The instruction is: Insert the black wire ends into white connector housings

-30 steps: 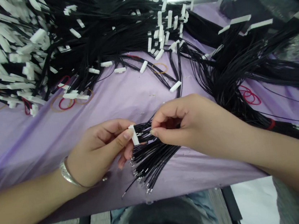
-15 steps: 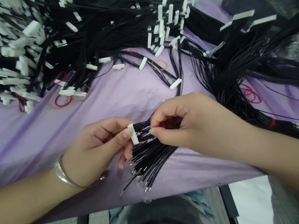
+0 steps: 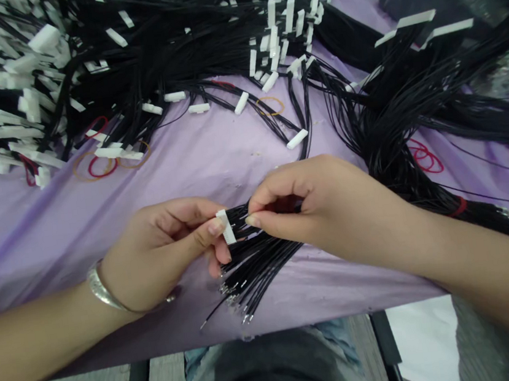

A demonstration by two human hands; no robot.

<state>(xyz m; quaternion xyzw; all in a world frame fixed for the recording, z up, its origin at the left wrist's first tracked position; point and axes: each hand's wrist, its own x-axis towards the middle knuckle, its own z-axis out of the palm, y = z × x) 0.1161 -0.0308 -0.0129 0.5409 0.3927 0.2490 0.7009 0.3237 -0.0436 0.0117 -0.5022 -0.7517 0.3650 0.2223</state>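
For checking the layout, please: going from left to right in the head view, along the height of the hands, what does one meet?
silver bangle, left hand, white connector, right hand, black wire bundle

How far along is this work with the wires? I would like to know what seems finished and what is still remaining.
Done: the large heap of black wires at the top already carries white connectors. In hand: the left hand holds a white connector, and the right hand pinches its wires. Left: the metal-tipped wire ends hang loose, and the red-banded bundle on the right looks unfinished, though no count is possible.
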